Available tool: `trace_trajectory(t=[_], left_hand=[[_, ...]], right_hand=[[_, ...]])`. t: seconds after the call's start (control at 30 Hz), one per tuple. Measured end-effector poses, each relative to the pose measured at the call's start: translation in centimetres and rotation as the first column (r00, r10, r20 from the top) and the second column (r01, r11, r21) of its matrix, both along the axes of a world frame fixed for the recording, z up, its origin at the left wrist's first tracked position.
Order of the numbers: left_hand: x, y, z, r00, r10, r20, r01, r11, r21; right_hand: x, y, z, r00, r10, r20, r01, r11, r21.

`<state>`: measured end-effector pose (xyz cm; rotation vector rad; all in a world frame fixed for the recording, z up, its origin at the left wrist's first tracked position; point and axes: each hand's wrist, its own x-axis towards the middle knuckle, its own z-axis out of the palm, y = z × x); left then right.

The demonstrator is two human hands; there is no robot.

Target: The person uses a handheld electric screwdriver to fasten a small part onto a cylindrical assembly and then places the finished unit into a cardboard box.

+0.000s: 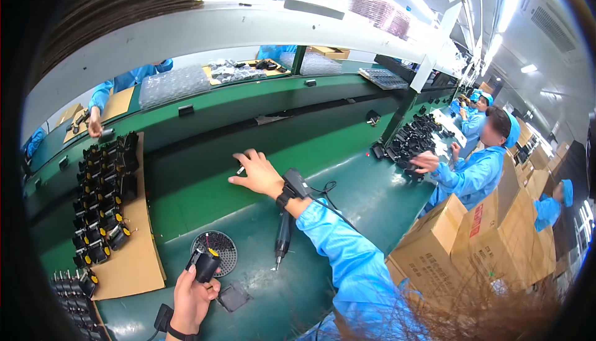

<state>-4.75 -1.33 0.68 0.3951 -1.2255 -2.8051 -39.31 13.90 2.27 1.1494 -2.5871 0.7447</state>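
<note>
My left hand (191, 299) grips a black plastic housing (206, 264) with a yellow round end, held up beside a round dish (230, 269) of small dark screws. My right hand (259, 174) reaches over the green belt (186, 195), thumb and fingers spread. A small pale piece (240, 170) shows between thumb and fingers; whether they touch it I cannot tell. Under my right wrist lies a black electric screwdriver (284, 238), its bit pointing toward me. A dark flat square (234, 296) is on the bench near my left hand.
Rows of similar black housings (99, 207) stand on cardboard (133, 260) at left. Black parts are heaped (413, 145) at right, near a co-worker in blue (475, 173). Cartons (459, 242) stack at right. Across the belt, another person's hand (95, 124) holds a part. A shelf (205, 24) spans above.
</note>
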Motion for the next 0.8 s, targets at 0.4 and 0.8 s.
trace_trajectory(t=[0.4, 0.8], left_hand=[[2.2, -0.1, -0.1, 0.996, 0.080, -0.034, -0.080, 0.997, 0.007], [3.0, -1.0, 0.8, 0.996, -0.017, -0.085, 0.023, 0.997, 0.071]], right_hand=[[-4.1, 1.4, -2.9, 0.976, 0.150, 0.160, -0.123, 0.978, -0.170], [-1.6, 0.6, -1.2, 0.846, 0.111, 0.522, -0.140, 0.990, 0.017]])
